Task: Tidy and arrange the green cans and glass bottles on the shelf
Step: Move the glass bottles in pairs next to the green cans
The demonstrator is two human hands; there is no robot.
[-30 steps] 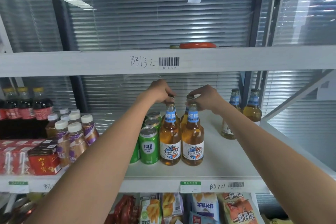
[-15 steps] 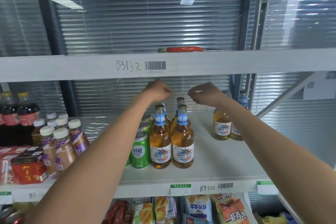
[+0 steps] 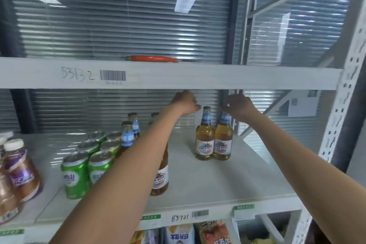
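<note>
- Both hands empty, fingers curled: left hand (image 3: 186, 103), right hand (image 3: 238, 106) above two glass bottles (image 3: 213, 140).
- Next, I judge: grasp necks, move toward green cans (image 3: 89, 156).

bright, even | ceiling-light glare on glass | edges bowed (slight blur)

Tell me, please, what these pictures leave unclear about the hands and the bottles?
Head view only:
- Right hand: covers the cap of the right bottle; contact unclear.
- Left hand: beside the left bottle cap; touch uncertain.
- Front bottle: mostly hidden behind the left forearm.
- Green cans: labels motion-blurred.
- Red object on the upper shelf: cut by the shelf edge.
</note>
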